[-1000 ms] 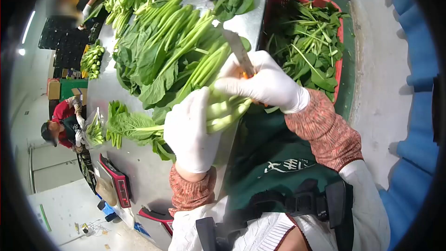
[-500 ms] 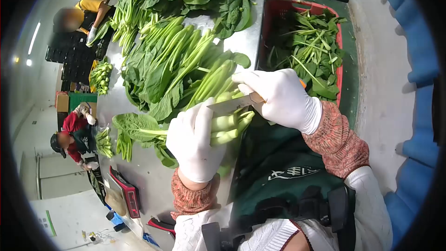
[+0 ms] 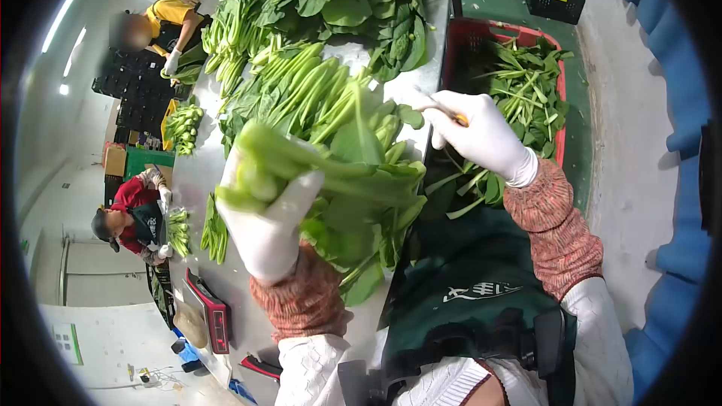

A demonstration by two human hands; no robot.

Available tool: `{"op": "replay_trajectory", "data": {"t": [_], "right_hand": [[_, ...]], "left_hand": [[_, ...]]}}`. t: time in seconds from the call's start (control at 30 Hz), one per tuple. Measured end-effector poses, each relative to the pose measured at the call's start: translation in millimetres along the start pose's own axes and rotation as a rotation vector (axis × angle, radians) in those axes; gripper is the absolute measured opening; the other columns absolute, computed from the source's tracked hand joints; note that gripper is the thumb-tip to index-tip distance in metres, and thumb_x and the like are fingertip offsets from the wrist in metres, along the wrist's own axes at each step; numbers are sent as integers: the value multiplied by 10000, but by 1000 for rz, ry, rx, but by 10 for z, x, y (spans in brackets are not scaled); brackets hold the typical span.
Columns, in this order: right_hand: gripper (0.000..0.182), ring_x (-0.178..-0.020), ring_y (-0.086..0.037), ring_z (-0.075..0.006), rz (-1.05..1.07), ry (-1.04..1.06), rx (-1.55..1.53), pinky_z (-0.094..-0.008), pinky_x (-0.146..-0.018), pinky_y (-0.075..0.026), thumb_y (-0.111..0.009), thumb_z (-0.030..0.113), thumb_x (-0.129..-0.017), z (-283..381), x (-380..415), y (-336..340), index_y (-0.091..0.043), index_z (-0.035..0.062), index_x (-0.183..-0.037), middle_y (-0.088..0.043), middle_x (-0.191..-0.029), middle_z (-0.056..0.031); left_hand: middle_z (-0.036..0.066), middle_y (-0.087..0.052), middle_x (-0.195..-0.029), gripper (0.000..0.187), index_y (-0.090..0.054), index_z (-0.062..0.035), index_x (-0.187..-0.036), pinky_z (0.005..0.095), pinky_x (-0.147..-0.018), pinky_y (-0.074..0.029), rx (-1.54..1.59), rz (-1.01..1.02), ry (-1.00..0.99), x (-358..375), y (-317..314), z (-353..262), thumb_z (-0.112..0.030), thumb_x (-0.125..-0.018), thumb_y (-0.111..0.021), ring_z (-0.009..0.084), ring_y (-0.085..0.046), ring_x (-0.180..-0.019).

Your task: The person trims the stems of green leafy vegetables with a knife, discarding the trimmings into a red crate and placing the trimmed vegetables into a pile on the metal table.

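Observation:
My gloved left hand [image 3: 267, 237] is wrapped round a bunch of leafy greens [image 3: 323, 169]. The thick pale stem ends point left, while the leaves spread rightward over the table's near edge, blurred by motion. In my gloved right hand [image 3: 485, 135] is a small knife [image 3: 461, 119] with some orange on its handle. Its blade is smeared and partly hidden by the fingers. Knife and bunch are apart. Just beyond my hands, a pile of greens [image 3: 301, 90] lies with stems toward me.
A metal table [image 3: 244, 286] carries more greens and a red scale [image 3: 216, 323]. On my right stands a red crate [image 3: 561, 98] with leaves and trimmings, behind it a black crate [image 3: 553, 1]. Two people, one in yellow [image 3: 174, 11], one with red sleeves [image 3: 131, 192], handle greens across the table.
My left hand has moved left and turned the bunch, so its stem ends swing from right to left. My right hand has drawn the knife away from the stems, up and right.

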State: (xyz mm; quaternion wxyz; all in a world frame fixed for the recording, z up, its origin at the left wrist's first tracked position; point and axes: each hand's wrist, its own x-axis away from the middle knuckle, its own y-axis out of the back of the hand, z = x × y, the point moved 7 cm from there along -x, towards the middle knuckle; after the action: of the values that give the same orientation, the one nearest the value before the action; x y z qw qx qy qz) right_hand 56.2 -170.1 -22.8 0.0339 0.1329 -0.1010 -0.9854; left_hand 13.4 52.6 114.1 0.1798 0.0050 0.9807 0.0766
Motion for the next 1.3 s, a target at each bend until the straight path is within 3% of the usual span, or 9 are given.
{"op": "replay_trajectory", "data": {"t": [0.13, 0.43, 0.6, 0.63, 0.77, 0.9, 1.1, 1.17, 1.3], "right_hand": [[185, -688, -580, -46, -37, 61, -369, -217, -617, -462, -656, 164, -953, 319, -23, 103, -685, -12, -1003, -654, -778, -9], [198, -667, -588, -118, -9, 223, -144, -292, -644, -486, -735, 140, -827, 566, 45, 161, -662, -19, -920, -633, -717, -113], [142, -663, -654, -286, -178, 311, 195, -357, -608, -508, -690, 168, -800, 574, 113, 253, -637, 39, -822, -637, -698, -132], [172, -649, -591, -132, -175, 257, 260, -268, -597, -475, -681, 59, -837, 461, 121, 352, -661, -2, -996, -629, -791, -104], [340, -798, -680, -265, -329, 189, 878, -356, -690, -530, -691, 136, -859, -83, 110, 759, -651, 83, -1193, -678, -956, -147], [375, -864, -698, -205, -12, -79, 490, -330, -782, -551, -691, 151, -868, -601, 308, 362, -631, 56, -1226, -708, -1045, -107], [410, -875, -673, -178, 229, 26, 109, -305, -807, -540, -735, 184, -858, -1071, 485, -769, -633, 34, -1225, -713, -1006, -118], [324, -787, -630, -97, 349, -261, -12, -259, -734, -517, -736, 208, -877, -1038, 415, -821, -665, 25, -1136, -704, -908, -60], [331, -644, -568, -128, 246, -101, -183, -286, -614, -455, -764, 336, -832, -432, 207, -780, -696, 21, -908, -632, -713, -66]], "left_hand": [[29, -652, -938, 421, -610, 14, -1094, 234, -736, -492, 13, 87, 168, -84, -309, 298, 77, -713, -778, 93, -592, -804], [9, -677, -944, 369, -648, 14, -1128, 225, -755, -507, -128, 326, 153, 19, -832, 569, 14, -780, -770, 60, -600, -827], [13, -678, -908, 311, -674, 2, -1081, 213, -726, -481, -313, 271, 160, -13, -629, 745, -18, -783, -757, 62, -597, -788], [14, -673, -889, 270, -683, 17, -1018, 232, -712, -480, -367, 243, 136, -58, -475, 714, 8, -757, -752, 79, -590, -765], [175, -586, -1204, 413, -514, 24, -1274, 405, -964, -469, 219, 73, 98, -26, 736, 633, -198, -929, -564, 280, -586, -1106], [196, -546, -1269, 420, -446, 22, -1292, 558, -1118, -346, 338, -167, -164, 202, 1334, 236, -224, -952, -475, 364, -484, -1287], [117, -525, -1037, 350, -467, 30, -1231, 401, -846, -418, 357, 256, -177, 325, 1227, 31, -158, -937, -492, 227, -520, -909], [66, -485, -891, 369, -486, 49, -1234, 324, -757, -358, -11, 26, -166, 364, 1254, 54, -97, -899, -535, 162, -426, -779], [52, -582, -884, 318, -603, 64, -1121, 276, -816, -405, -563, -171, -95, 441, 1242, -1, -64, -838, -671, 133, -511, -805]]}}
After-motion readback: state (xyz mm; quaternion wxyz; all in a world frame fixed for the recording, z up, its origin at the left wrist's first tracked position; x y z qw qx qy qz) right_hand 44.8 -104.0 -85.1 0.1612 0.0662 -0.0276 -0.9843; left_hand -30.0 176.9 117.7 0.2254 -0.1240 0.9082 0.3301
